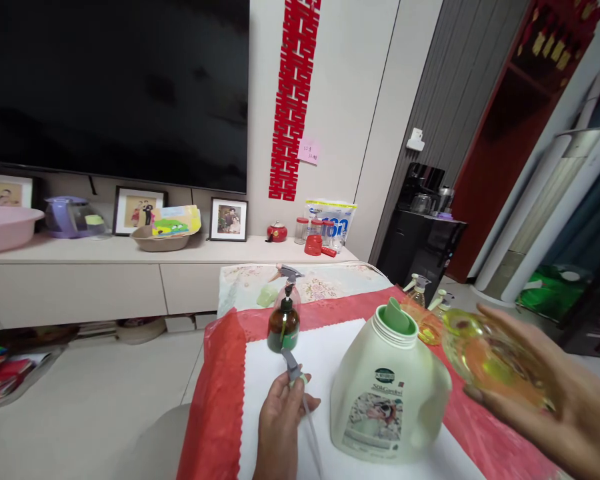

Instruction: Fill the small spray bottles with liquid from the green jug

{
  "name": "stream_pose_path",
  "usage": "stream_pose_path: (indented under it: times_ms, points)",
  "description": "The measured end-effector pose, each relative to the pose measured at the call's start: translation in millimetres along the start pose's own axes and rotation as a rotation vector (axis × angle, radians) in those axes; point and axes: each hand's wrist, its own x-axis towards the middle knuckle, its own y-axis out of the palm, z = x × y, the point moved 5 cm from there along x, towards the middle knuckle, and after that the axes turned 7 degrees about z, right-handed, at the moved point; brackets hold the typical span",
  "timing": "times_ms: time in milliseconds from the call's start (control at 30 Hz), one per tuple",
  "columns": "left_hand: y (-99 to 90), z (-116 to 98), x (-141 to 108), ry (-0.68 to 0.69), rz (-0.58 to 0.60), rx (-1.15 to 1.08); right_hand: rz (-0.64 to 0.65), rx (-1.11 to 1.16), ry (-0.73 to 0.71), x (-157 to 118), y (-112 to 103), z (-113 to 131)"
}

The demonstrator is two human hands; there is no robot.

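Note:
My left hand (pixel 280 423) pinches a grey pump head (pixel 291 363) by its collar, and a thin clear dip tube hangs down from it. In my right hand (pixel 575 393) is a clear bottle (pixel 500 363) with yellow liquid, lying tilted with its neck toward the left; it is somewhat blurred. Between my hands stands a large pale green jug (pixel 390 393), uncapped, with a green pouring spout (pixel 399 319) in its mouth. Beyond my left hand an amber pump bottle (pixel 283 327) is upright, with a clear spray bottle (pixel 293 293) behind it.
A white cloth (pixel 260 380) over a red cover (pixel 213 393) lies on the table. Clear pump bottles (pixel 419 291) stand at its right back. Behind is a low cabinet (pixel 190 263) with picture frames, jars (pixel 301 231) and a white bag (pixel 340 223).

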Motion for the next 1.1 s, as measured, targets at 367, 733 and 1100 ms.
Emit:
stream_pose_path:
  times_ms: [367, 733, 1100]
  points:
    - [-14.0, 23, 5, -0.027, -0.01, 0.021, 0.064, -0.466, -0.414, 53, 4, 36]
    - [-16.7, 31, 6, -0.046, -0.008, 0.035, 0.058, -0.66, -0.562, 60, 5, 41]
    - [-16.9, 32, 7, -0.066, -0.009, 0.024, 0.112, -0.817, -0.578, 68, 0, 40]
